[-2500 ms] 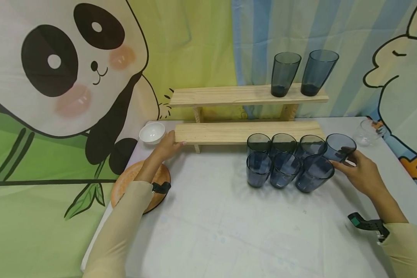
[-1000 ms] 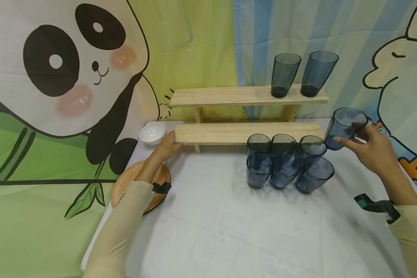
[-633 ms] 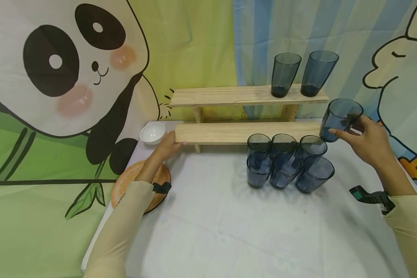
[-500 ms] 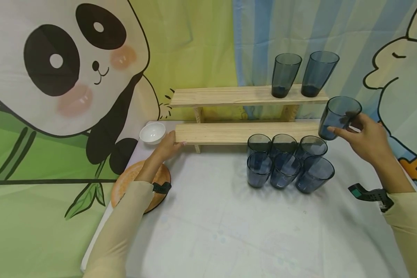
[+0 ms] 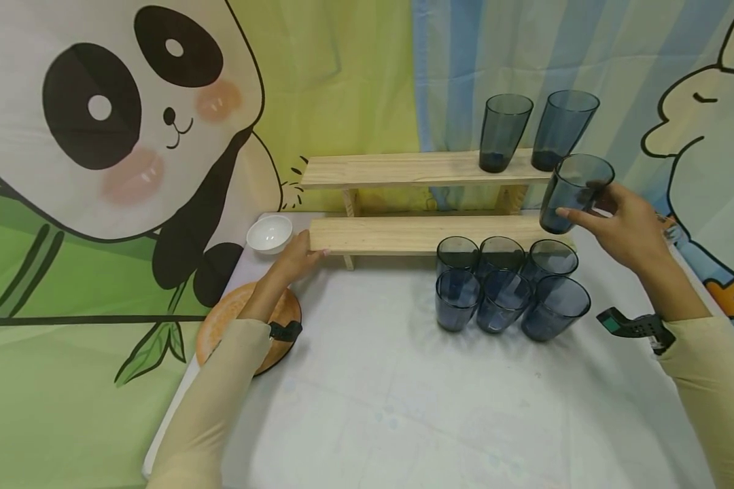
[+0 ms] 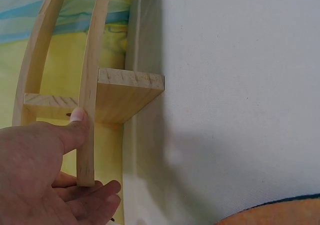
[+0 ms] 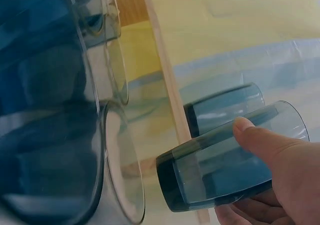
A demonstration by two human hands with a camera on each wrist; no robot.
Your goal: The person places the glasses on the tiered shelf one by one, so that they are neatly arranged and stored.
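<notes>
Across my head feed the printed cloth backdrop [image 5: 355,81] fills the top, a round-faced panda at left and soft folds in the stripes. Below it spreads the white-covered table [image 5: 404,421], smooth and matte. On that stands the two-tier shelf [image 5: 404,168], pale wood with fine grain and square-cut edges. The round plate [image 5: 226,319], mottled orange with a dark rim, lies partly under the left sleeve. And here's the left hand [image 5: 293,260], clamped on the lower board's left end, thumb against its edge! The right hand [image 5: 633,227] has thumb and fingers closed round a held tumbler [image 5: 564,193], translucent blue glass, thick-based, in front of the shelf's right end; whether its base touches wood, I can't tell. Two matching tumblers [image 5: 504,136] stand up top, six more tumblers [image 5: 457,302] in two rows on the table. Glossy white bowl [image 5: 269,235], far left, just beside the left hand.
</notes>
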